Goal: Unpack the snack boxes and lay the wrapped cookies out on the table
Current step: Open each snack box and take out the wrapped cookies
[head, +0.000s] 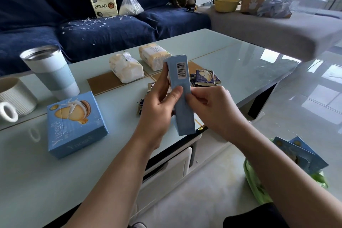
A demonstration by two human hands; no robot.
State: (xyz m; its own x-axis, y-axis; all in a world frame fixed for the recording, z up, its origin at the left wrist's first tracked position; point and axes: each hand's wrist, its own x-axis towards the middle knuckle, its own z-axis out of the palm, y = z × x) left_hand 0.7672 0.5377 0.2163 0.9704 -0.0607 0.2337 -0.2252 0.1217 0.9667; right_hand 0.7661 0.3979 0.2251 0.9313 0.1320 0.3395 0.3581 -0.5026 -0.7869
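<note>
Head view shows the person holding a blue snack box [182, 94] in the air above the near edge of the glass table [231, 57]. The left hand [159, 103] grips the box from its left side, thumb curled onto the front face and the fingers wrapped behind. The right hand [209, 102] pinches the right edge of the box with bent fingers.

The box stands almost upright. Its long axis runs from bottom to top with a small tilt, the barcode end pointing up and away from the person, the lower end pointing toward the table edge.

A likely risk is that the box opens at the lower end and the cookies fall past the table edge to the floor, because the box hangs just over this edge. Whether cookies remain inside cannot be told.

Several wrapped cookies [205, 77] already lie on the table behind the hands. A second box [74, 124], closed, lies flat on the table to the left, well apart from the hands. More blue boxes [299, 153] rest low on the right, on something green.
</note>
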